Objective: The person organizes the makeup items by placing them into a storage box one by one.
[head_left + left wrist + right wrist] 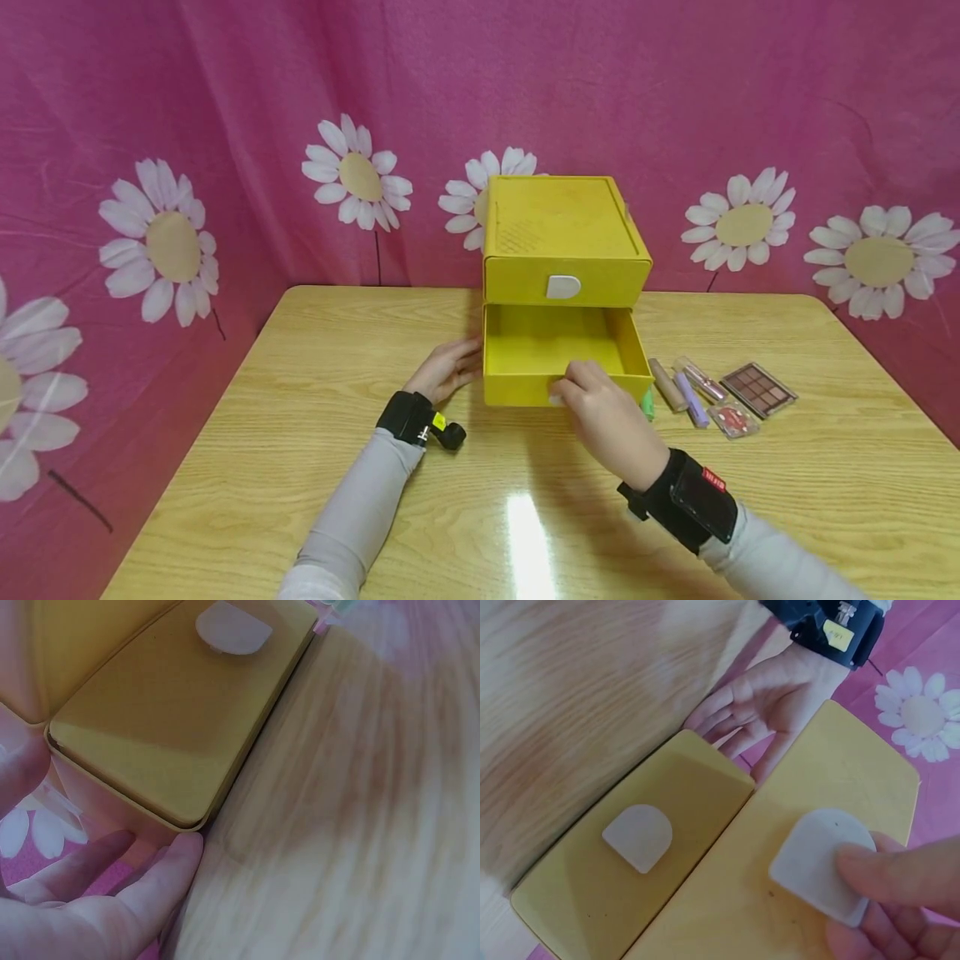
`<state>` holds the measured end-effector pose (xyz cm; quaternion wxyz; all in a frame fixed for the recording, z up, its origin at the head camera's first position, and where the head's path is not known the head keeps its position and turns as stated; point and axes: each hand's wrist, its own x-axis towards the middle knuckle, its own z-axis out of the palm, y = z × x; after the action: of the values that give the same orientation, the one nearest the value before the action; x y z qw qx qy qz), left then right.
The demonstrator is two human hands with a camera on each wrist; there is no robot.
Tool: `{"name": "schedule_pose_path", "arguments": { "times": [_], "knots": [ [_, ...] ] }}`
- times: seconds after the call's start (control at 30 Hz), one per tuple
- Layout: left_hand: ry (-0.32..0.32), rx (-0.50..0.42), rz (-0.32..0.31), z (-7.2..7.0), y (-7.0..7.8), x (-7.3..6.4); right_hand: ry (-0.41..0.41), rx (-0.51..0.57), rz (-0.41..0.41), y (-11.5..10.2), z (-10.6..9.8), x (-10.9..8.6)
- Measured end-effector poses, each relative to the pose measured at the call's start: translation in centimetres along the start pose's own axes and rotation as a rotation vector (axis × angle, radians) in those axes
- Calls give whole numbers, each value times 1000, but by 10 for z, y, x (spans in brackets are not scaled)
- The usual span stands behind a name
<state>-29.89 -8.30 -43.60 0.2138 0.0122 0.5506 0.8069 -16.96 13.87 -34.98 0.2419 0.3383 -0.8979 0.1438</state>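
Observation:
A yellow drawer cabinet (558, 212) stands on the table. Its middle drawer (517, 390) is pulled out, with its yellow floor showing. My right hand (611, 425) pinches that drawer's white handle (810, 855) between thumb and fingers. On the cabinet's left side rests my left hand (446, 371), its fingertips touching the wall by the bottom corner. The bottom drawer (157, 735) is closed against the table, as the wrist views show; the pulled-out drawer hides it in the head view. Above, the top drawer is closed, its white handle (563, 287) facing me.
Makeup lies to the cabinet's right: an eyeshadow palette (759, 389), a small compact (733, 419), a purple tube (691, 400), a brown tube (667, 385) and a clear tube (701, 379). A green item (647, 405) is partly hidden by the drawer. A pink flowered curtain (420, 83) hangs behind.

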Motion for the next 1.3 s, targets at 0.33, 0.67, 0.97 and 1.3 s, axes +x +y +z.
{"name": "schedule_pose_path", "arguments": {
  "times": [0.33, 0.67, 0.97, 1.3],
  "knots": [
    [-12, 3, 6, 0, 0, 0, 0, -22, 3, -10, -3, -7],
    [-6, 17, 7, 0, 1, -1, 2, -31, -17, -19, -5, -13],
    [5, 32, 5, 1, 0, 0, 21, -37, -17, -23, -4, -17],
    [10, 38, 3, 0, 1, 0, 31, -35, -34, -28, -7, -21]
  ]
}}
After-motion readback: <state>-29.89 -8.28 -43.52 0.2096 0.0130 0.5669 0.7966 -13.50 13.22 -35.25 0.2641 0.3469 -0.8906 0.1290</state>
